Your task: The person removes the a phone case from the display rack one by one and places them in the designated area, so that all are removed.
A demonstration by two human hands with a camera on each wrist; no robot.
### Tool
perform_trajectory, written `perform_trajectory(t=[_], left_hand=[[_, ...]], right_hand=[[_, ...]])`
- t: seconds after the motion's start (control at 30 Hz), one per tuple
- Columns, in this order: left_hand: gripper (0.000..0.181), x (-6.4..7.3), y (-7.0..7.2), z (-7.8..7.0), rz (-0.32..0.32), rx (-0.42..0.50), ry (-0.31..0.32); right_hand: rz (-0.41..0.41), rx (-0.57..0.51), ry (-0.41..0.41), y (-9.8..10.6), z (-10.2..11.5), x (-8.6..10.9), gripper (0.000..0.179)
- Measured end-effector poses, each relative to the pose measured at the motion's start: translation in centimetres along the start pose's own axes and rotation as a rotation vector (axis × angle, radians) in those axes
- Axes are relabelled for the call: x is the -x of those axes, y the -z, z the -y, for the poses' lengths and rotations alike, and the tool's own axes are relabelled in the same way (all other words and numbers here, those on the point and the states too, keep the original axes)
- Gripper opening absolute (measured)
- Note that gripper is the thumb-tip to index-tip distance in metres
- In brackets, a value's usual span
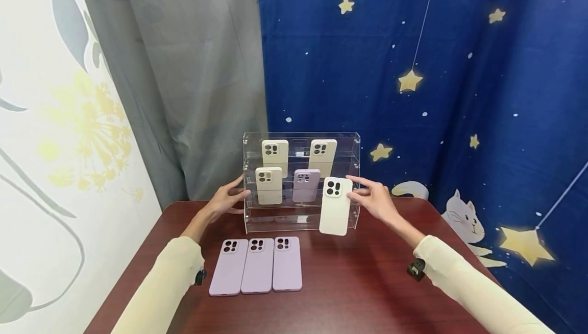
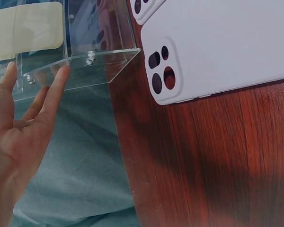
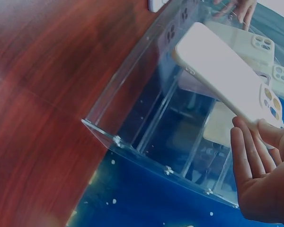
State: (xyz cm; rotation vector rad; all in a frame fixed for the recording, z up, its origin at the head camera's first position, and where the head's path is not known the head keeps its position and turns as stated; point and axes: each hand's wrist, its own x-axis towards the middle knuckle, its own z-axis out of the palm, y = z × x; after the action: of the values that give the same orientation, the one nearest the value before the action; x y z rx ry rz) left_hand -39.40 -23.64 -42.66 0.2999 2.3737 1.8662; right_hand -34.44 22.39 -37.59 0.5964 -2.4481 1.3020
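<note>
A cream phone case (image 1: 336, 206) is pinched at its upper right edge by my right hand (image 1: 374, 198), thumb in front. It tilts slightly in front of the clear acrylic display rack (image 1: 300, 224), covering its right part. My left hand (image 1: 225, 198) touches the rack's left side panel, its fingers (image 2: 57, 90) fairly straight. Standing in the rack are a cream case (image 1: 275, 158) at upper left, another cream case (image 1: 323, 158) at upper right, a third cream case (image 1: 269, 191) one tier down, and a lilac case (image 1: 305, 186) beside it.
In front of the rack lie three lilac phone cases, left (image 1: 228, 267), middle (image 1: 257, 267) and right (image 1: 287, 265), side by side on the reddish-brown table (image 1: 358, 293). Behind hang a grey curtain (image 1: 202, 68) and a blue star-patterned curtain (image 1: 340, 68).
</note>
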Motion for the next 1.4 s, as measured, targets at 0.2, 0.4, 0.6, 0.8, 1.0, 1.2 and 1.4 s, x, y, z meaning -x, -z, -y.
perform_trajectory(t=[0.2,0.4,0.6,0.8,1.0,1.2,1.4], left_hand=[[0.078,0.0,0.1,0.2,-0.010,-0.001,-0.002],[0.079,-0.2,0.2,0.3,-0.002,-0.004,-0.012],[0.077,-0.2,0.1,0.0,-0.002,-0.004,-0.016],[0.077,-0.1,0.1,-0.1,-0.003,0.008,-0.011],[0.076,-0.1,0.1,0.1,-0.002,0.016,0.002],[0.076,-0.3,0.1,0.1,-0.004,0.009,0.004],[0.076,-0.2,-0.1,0.0,-0.007,0.014,0.005]], right_hand=[[0.035,-0.051,-0.038,-1.3,-0.4,0.8,0.053],[0.055,-0.095,-0.044,-2.4,-1.3,1.3,0.053],[0.066,-0.078,-0.066,-3.6,-1.8,1.9,0.053],[0.098,-0.154,-0.096,-5.2,-2.3,2.8,0.053],[0.130,-0.126,-0.110,-6.5,-3.1,3.5,0.052],[0.182,-0.152,-0.162,-7.6,-3.8,3.8,0.052],[0.219,-0.150,-0.184,-8.5,-4.5,3.9,0.052]])
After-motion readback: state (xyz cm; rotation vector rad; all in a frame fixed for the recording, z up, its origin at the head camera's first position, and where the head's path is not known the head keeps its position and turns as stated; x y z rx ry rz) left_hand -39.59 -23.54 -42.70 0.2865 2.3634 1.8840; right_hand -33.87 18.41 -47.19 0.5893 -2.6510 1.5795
